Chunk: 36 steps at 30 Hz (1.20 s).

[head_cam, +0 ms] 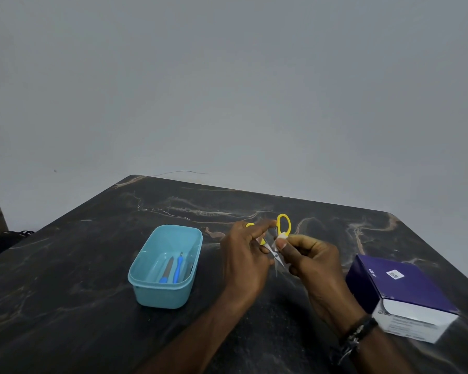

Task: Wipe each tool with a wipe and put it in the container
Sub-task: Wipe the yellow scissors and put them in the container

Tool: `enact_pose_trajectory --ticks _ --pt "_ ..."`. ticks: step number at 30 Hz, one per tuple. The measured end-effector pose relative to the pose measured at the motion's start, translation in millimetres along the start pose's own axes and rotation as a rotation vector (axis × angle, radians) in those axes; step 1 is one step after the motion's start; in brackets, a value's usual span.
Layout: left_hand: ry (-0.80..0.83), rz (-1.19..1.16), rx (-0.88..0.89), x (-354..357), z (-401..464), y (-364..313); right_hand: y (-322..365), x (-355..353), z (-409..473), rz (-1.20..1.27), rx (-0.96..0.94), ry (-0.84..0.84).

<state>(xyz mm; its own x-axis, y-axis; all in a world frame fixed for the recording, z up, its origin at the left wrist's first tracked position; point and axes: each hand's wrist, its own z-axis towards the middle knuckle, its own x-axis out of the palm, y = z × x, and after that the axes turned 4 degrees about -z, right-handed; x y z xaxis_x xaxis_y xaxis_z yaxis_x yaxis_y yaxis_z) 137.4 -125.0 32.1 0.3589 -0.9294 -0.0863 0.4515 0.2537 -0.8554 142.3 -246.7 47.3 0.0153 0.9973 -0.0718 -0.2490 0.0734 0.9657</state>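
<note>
1. Black beaded bands [358, 333] circle the wrist of the right hand [312, 261], the nearest thing to the camera, as a person works over a dark marbled table [65, 279].

2. Just beyond, the purple-and-white box [405, 298] sits at the table's right edge, near the right forearm; it looks like the supply of wipes, though its label is too blurred to read.

3. At centre, the right hand's grip is closed: thumb and fingers pinch a small white wipe [280, 238] against the steel blades of the yellow-handled scissors [278, 240], held above the table.

4. Opposite it, the left hand [245, 255] curls its fingers around the scissors' other handle, steadying the tool with the blades spread and the tips pointing back toward the person.

5. To wipe well from here, the sensible course would be to draw the wipe from the pivot out to each tip, along the flat and never across the edge, one blade at a time, then pass over the yellow loops.

6. The likely risk is a sharp point meeting the fingertips, so the blades are best closed before the drop.

7. Farther left, the light blue container [166, 265] stands open and apart from both hands, already holding two blue-handled tools [173, 268]; the scissors appear to be the last tool outside it.

8. Behind everything, a plain grey wall [227, 76] fills the upper frame.
</note>
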Motion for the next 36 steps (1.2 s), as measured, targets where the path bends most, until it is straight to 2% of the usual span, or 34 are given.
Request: enact_pose_trajectory --ticks 5,15,24,31,36 --pt "-0.019 -0.002 -0.001 -2 1 2 -1 1 -1 -0.065 0.03 0.091" --pt "0.018 -0.04 -0.044 2 1 5 0 -4 2 0.059 0.023 -0.102" --pt "0.006 -0.004 -0.024 2 1 9 -1 -5 2 -0.014 0.054 -0.015" --pt "0.069 0.058 0.025 2 1 8 -3 -8 7 0.004 0.026 -0.099" --pt "0.069 0.11 0.07 0 -1 3 -3 -11 8 -0.046 -0.02 -0.086"
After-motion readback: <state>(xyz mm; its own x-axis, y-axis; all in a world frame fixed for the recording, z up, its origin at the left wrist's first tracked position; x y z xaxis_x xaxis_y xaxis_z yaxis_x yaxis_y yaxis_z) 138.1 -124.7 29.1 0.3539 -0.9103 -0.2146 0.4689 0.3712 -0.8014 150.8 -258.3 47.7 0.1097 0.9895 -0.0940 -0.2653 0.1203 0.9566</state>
